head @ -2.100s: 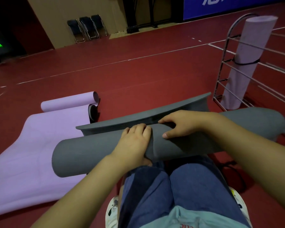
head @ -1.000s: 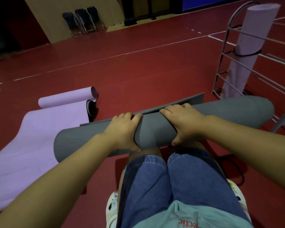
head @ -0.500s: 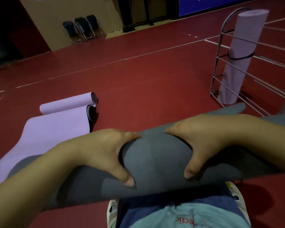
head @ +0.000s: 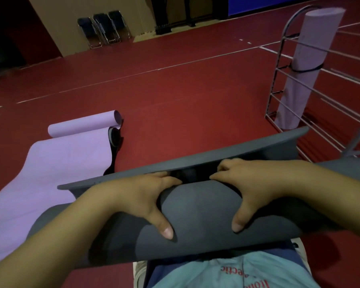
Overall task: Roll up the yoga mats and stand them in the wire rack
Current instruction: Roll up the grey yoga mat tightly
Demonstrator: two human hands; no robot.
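1. While both hands clamp the grey mat (head: 197,215), the roll lies crosswise just in front of the person's body, lifted clear of the red floor (head: 175,96). The left hand (head: 137,196) and right hand (head: 256,188) each wrap it, thumbs pressed into the near face, fingers curled over the far side and hidden at the tips.
2. Risk: the loose tail flap (head: 195,159) stands up stiffly just beyond the fingers, not yet wound in. If either grip slackens, the roll is judged likely to spring open, most of all at the unheld ends.
3. Risk: both hands sit close together at mid-length. The ends may telescope or sag, leaving an uneven cylinder.
4. To the left, the purple mat (head: 56,163) lies mostly flat on the floor, only its far end curled. A black strap (head: 113,146) lies at its right edge. Stepping on either could cause a slip.
5. To the right, the wire rack (head: 279,65) holds one rolled purple mat (head: 306,65), upright and banded. A loose grey roll could catch on the rack's bars going in, or knock the standing roll.
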